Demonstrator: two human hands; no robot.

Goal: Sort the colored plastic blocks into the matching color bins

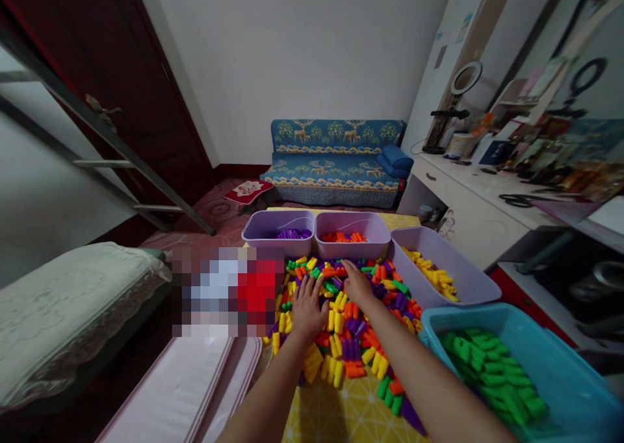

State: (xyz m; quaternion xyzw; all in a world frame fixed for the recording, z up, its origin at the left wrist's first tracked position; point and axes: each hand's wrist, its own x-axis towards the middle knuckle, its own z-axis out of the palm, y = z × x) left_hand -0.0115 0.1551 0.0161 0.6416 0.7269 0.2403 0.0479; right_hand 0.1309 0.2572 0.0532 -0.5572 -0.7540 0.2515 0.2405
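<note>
In the head view, the pile of coloured plastic pieces (337, 345) spreads over the yellow tablecloth (319, 410), on the near side of the pink tub (353, 246). The right hand (359, 288) is nearer the tub, fingertips just short of its near wall; orange pieces (333, 272) lie beside those fingertips, long axes roughly crosswise to the tub. The left hand (308, 309) is farther from the tub, toward its left; yellow pieces (336, 321) just beside it point their long axes roughly at the tub. Left fingers are loosely spread, gripping nothing visible; whether the right fingers pinch anything, I cannot tell.
</note>
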